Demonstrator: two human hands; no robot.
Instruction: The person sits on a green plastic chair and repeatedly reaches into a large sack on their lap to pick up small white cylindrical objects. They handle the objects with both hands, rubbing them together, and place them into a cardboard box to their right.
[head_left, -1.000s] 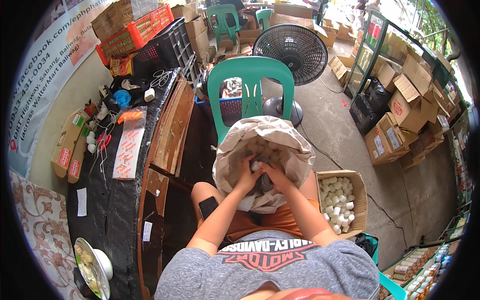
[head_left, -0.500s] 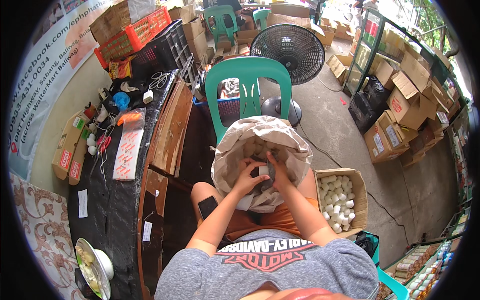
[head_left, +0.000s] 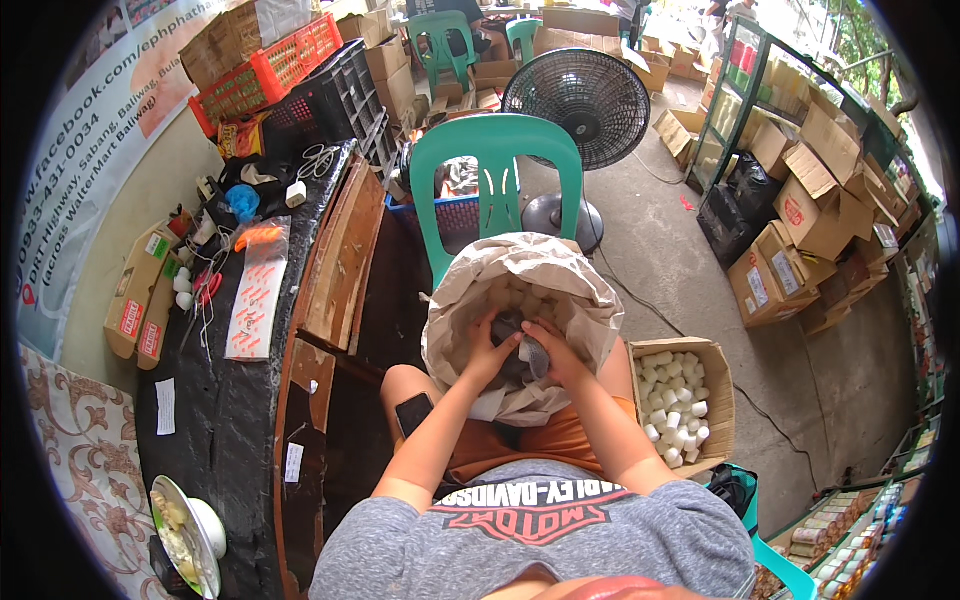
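Observation:
A large crumpled brown paper bag (head_left: 460, 290) stands open between my knees, with several whitish cylindrical pieces (head_left: 518, 297) inside toward its far side. Both my hands reach into its mouth. My left hand (head_left: 488, 350) curls round the left side of a dark grey piece of thin, net-like material (head_left: 537, 358). From the other side my right hand (head_left: 556, 352) grips the same material, thumbs close together over it. Whatever the material may enclose is hidden by my fingers. To the right, an open cardboard box (head_left: 722, 400) holds many white short cylinders (head_left: 675, 410).
Beyond the bag are a green plastic chair (head_left: 500, 135) and a black fan (head_left: 580, 105). A black-covered table (head_left: 225, 420) with a bowl (head_left: 207, 530) runs along my left. Cardboard boxes (head_left: 790, 270) are stacked at right. A phone (head_left: 413, 413) lies by my left thigh; a cable crosses the floor.
A white cylinder that showed between my hands is out of sight now. My hands have shifted on the grey material, which now bunches up between my thumbs.

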